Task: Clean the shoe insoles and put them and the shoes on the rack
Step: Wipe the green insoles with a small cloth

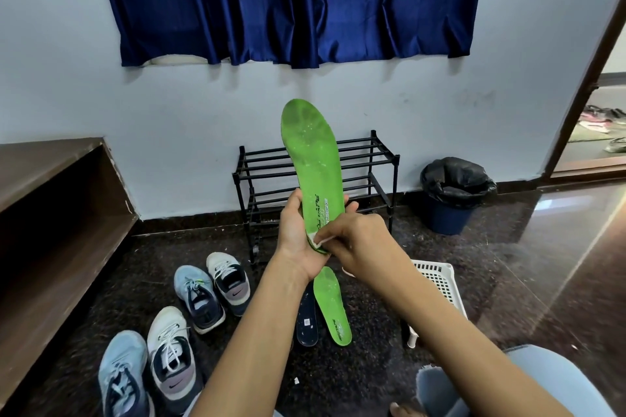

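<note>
Pale blue wall (169,105) across the back, with a shiny dark blue curtain (288,0) hanging at 12 o'clock. The floor (525,264) is dark speckled stone, super glossy, with light streaks around 4. Brown wooden shelf unit (50,200) at 9, brown door frame (582,88) at 2, black-lined bin (450,210) at 3
</note>
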Action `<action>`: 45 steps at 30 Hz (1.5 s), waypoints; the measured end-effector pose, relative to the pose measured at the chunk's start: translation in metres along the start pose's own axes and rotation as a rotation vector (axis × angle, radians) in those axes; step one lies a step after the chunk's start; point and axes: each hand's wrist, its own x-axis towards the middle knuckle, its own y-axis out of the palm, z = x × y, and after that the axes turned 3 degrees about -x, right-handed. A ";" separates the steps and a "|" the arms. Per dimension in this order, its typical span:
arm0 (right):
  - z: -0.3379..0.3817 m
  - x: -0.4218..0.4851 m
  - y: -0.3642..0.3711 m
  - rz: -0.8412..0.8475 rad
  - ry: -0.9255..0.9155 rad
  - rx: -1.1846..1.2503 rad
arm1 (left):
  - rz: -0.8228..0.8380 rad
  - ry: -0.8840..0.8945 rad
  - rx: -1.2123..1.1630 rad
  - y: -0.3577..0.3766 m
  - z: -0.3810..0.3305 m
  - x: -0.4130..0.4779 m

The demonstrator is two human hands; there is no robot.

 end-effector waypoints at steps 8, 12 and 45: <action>0.001 -0.009 -0.007 -0.112 0.018 -0.011 | -0.006 0.020 0.023 0.008 0.014 0.001; -0.008 -0.008 -0.013 0.039 0.064 -0.018 | -0.012 0.033 0.008 0.006 0.014 0.007; -0.047 -0.022 -0.023 -0.040 0.153 -0.071 | 0.024 -0.008 0.061 0.027 0.049 0.039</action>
